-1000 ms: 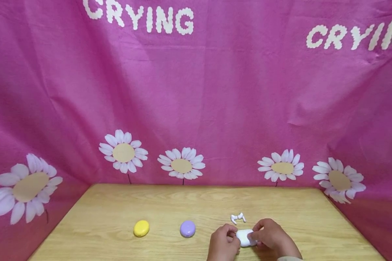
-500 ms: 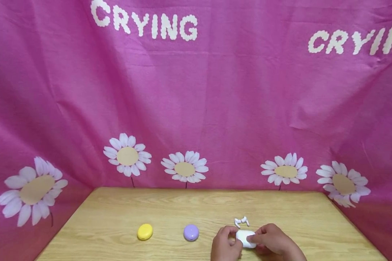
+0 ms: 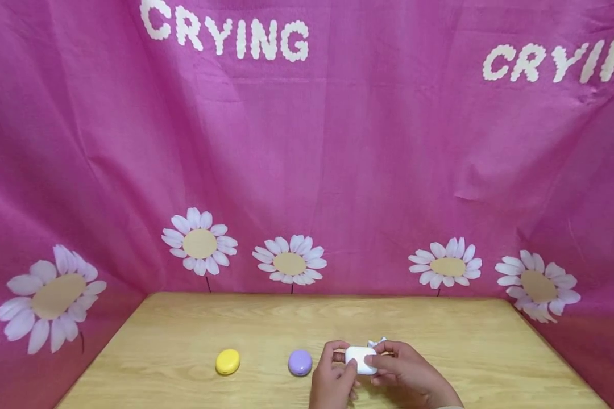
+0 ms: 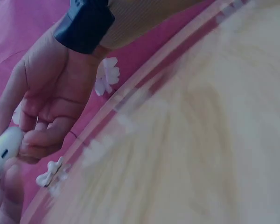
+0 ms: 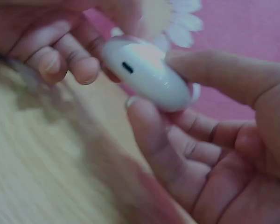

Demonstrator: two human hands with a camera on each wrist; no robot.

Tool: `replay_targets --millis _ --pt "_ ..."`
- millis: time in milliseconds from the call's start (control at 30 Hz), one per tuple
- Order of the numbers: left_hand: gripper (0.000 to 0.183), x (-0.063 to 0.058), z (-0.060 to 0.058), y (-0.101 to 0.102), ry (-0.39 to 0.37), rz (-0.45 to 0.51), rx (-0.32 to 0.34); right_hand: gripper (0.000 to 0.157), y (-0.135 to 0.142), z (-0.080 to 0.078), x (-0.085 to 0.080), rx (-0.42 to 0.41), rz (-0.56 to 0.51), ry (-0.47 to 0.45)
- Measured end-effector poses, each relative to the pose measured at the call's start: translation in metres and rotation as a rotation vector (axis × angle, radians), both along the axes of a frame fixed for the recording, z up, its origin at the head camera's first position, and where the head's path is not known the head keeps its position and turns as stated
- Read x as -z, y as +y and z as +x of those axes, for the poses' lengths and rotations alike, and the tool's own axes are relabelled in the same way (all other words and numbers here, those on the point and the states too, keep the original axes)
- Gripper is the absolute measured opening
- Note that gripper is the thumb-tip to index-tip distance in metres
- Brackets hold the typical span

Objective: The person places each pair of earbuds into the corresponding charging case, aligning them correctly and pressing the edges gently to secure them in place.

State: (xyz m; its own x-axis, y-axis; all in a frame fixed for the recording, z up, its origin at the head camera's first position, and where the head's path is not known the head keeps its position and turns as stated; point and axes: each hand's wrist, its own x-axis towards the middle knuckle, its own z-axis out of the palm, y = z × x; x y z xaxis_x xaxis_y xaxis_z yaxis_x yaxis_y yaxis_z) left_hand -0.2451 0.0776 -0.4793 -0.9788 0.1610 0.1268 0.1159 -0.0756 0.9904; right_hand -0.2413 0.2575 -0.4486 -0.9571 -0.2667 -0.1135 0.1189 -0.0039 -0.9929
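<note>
Leftward of its earlier spot, the white case [image 3: 360,356] is held by left hand [image 3: 332,375] and right hand [image 3: 408,372], thumbs and fingers curled about opposite ends; its long axis spans side to side, roughly matching the far edge of the desk [image 3: 266,321]. Partly hidden earbuds [image 4: 46,177] lie just beyond, toward that edge, nearer the right hand.

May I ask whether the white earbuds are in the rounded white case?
Out: the white earbuds lie on the wooden table, outside the case.
</note>
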Motion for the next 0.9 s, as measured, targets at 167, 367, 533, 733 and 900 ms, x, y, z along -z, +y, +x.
replay_targets --millis 167,367,533,733,900 --pt "0.044 -0.003 0.007 -0.028 0.002 0.009 0.071 0.009 -0.023 -0.008 0.014 -0.143 -0.213 0.008" --pt "0.040 -0.006 0.006 -0.047 0.004 -0.020 0.061 0.014 -0.043 -0.014 0.026 -0.288 -0.389 0.033" --pt "0.040 -0.006 0.003 -0.049 -0.014 -0.013 0.075 0.013 -0.046 -0.012 0.031 -0.239 -0.396 0.010" --pt "0.045 -0.001 0.000 -0.051 0.070 0.017 0.123 0.026 -0.047 -0.010 0.036 -0.161 -0.369 0.017" --pt "0.041 0.002 -0.003 -0.052 0.121 0.043 0.134 0.044 -0.049 -0.010 0.034 -0.124 -0.297 0.067"
